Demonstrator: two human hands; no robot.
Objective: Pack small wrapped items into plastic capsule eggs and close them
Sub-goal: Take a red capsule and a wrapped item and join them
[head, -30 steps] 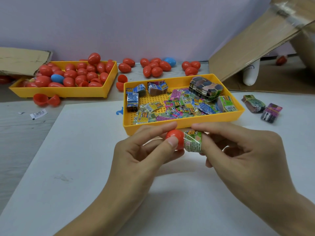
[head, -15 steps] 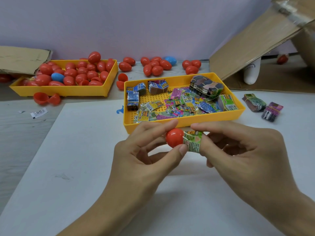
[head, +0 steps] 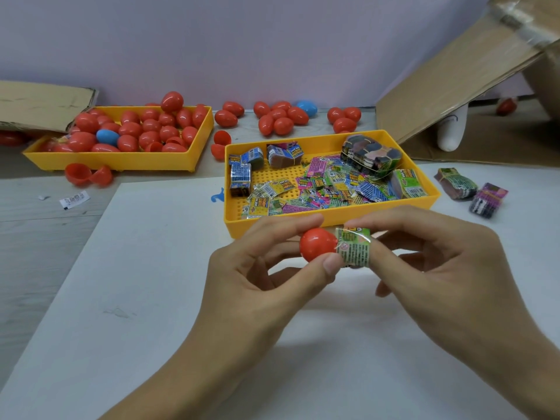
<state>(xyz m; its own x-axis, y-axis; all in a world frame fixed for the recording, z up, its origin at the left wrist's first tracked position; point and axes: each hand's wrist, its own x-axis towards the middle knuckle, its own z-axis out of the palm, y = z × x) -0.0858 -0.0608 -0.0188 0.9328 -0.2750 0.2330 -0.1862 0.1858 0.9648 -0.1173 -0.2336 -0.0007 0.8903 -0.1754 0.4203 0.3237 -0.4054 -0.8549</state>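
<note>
The left hand point(head: 257, 274) pinches a red egg half point(head: 317, 244) between thumb and forefinger, and the right hand point(head: 439, 268) grips a green wrapped item point(head: 354, 247) whose end meets the open mouth of that half. Both are held in the air just in front of the near wall of the item tray point(head: 303, 224), above the white sheet point(head: 151, 283) on the counter point(head: 36, 244). Most of the wrapper shows outside the shell, so I judge this piece to be only at the start of going in; whether any of it is already inside cannot be told. The matching half for this egg is not in either hand, so pressing it in and closing are both left to do.

As for the whole job, the item tray holds many loose packets and a few banded bundles, which suggests plenty of packing remains. Behind and to the left of the item tray, a second yellow tray point(head: 194, 153) is heaped with red eggs and a blue egg point(head: 107, 137); most look closed, though whether they are filled cannot be seen. More closed-looking eggs point(head: 280, 118) lie loose behind the item tray, with an open pair of halves point(head: 88, 174) in front of the second tray. Two further bundles point(head: 471, 190) sit just to the right of the item tray.
</note>
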